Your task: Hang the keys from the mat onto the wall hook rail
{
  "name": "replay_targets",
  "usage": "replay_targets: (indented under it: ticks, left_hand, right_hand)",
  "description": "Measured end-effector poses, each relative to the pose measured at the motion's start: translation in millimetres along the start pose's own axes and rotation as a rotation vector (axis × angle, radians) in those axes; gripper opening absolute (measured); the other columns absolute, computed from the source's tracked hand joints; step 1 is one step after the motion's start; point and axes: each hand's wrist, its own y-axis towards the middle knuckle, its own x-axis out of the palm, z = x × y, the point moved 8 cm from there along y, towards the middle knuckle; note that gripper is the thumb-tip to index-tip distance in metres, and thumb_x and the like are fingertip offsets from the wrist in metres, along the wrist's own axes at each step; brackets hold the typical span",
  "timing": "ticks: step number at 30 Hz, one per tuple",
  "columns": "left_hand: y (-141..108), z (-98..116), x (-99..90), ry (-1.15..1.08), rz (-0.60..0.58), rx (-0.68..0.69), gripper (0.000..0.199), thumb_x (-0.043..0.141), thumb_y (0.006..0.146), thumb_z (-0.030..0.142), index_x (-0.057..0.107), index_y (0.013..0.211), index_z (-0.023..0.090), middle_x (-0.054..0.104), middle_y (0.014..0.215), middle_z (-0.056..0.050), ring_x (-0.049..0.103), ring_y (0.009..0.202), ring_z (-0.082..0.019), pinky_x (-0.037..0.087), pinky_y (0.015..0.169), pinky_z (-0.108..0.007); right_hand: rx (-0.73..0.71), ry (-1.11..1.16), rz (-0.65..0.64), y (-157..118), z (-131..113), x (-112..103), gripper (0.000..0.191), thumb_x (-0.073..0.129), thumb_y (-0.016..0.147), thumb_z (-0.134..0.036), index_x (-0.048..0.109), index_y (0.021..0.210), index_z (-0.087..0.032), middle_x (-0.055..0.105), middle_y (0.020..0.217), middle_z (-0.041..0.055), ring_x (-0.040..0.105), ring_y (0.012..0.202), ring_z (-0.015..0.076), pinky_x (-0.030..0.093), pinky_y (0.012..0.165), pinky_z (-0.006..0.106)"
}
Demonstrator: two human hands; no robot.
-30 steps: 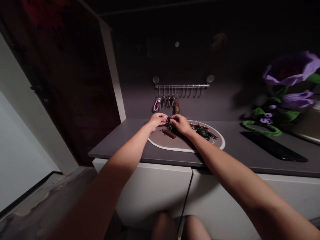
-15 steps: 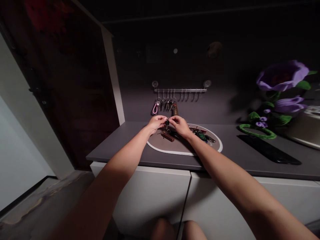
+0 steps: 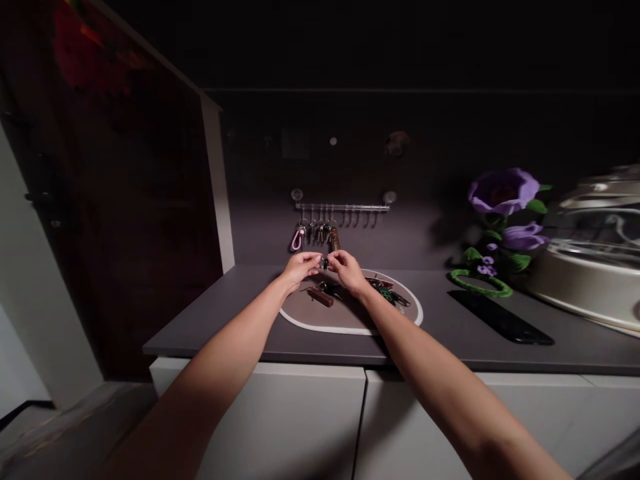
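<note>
My left hand (image 3: 303,267) and my right hand (image 3: 347,270) meet above an oval mat (image 3: 345,329). Their fingertips pinch a small black-and-silver key (image 3: 325,264) from either side; its finer detail is too small to make out. On the mat below lie a brown key holder (image 3: 320,297), a green-and-black tag (image 3: 386,294) and several dark keys and rings (image 3: 400,299), partly covered by my right forearm. Just behind my hands, a clear hook rail (image 3: 343,208) carries several bunches of keys (image 3: 323,232), one with a pink loop (image 3: 297,239). A brown strap (image 3: 335,239) hangs there too.
To the right on the grey counter (image 3: 200,313) lies a black phone-like slab (image 3: 500,319). Beside it are a green ring (image 3: 480,285), purple fabric flowers (image 3: 505,192) and a cream lidded appliance (image 3: 595,280). White cabinet doors (image 3: 280,413) are below; a dark door (image 3: 140,233) is at left.
The view has tilted up and turned right, so the scene sits lower and further left. Both hands remain together over the mat, the small key between their fingertips turned a little.
</note>
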Motion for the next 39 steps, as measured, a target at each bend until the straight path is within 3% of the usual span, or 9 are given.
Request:
replay_targets:
  ticks: [8,13,19,28,39]
  left_hand:
    - [1,7,4.4,0.307,0.028,0.168,0.024,0.058,0.071,0.031,0.063,0.085,0.012,0.062,0.07,-0.003,0.054,0.06,-0.01,0.041,0.054,-0.02]
    - [-3,15,13.4,0.579,0.025,0.35,0.018,0.052,0.074,0.027,0.064,0.076,0.014,0.063,0.069,-0.003,0.054,0.061,-0.012,0.041,0.062,-0.023]
    - [-9,21,23.1,0.788,-0.005,0.496,0.019,0.048,0.077,0.025,0.065,0.076,0.017,0.064,0.078,-0.005,0.055,0.077,-0.016,0.04,0.073,-0.025]
    - [-11,21,27.7,0.962,-0.017,0.554,0.024,0.042,0.082,0.024,0.065,0.08,0.016,0.063,0.079,-0.005,0.054,0.077,-0.016,0.039,0.071,-0.026]
    - [-10,22,27.1,0.966,-0.009,0.581,0.023,0.043,0.082,0.023,0.064,0.079,0.017,0.063,0.078,-0.004,0.054,0.076,-0.015,0.039,0.069,-0.025]
  right_hand:
    - [0.126,0.219,0.175,9,1,-23,0.025,0.06,0.064,-0.039,0.052,0.074,-0.018,0.052,0.071,-0.0019,0.05,0.064,0.0088,0.048,0.065,0.026]
    - [0.165,0.314,0.249,26,-8,-37,0.012,0.056,0.07,-0.027,0.051,0.071,-0.017,0.052,0.066,-0.0014,0.05,0.057,0.0081,0.049,0.06,0.026]
    - [0.214,0.311,0.372,51,-21,-61,0.005,0.051,0.074,-0.015,0.05,0.069,-0.015,0.048,0.055,-0.0031,0.047,0.049,0.0061,0.048,0.053,0.022]
    - [0.331,0.381,0.459,80,-18,-65,0.013,0.048,0.077,-0.01,0.048,0.066,-0.015,0.049,0.047,-0.0041,0.047,0.043,0.0054,0.049,0.049,0.02]
    - [0.42,0.382,0.504,86,-9,-63,0.018,0.046,0.08,-0.01,0.044,0.063,-0.016,0.047,0.045,-0.0049,0.045,0.039,0.0052,0.051,0.048,0.022]
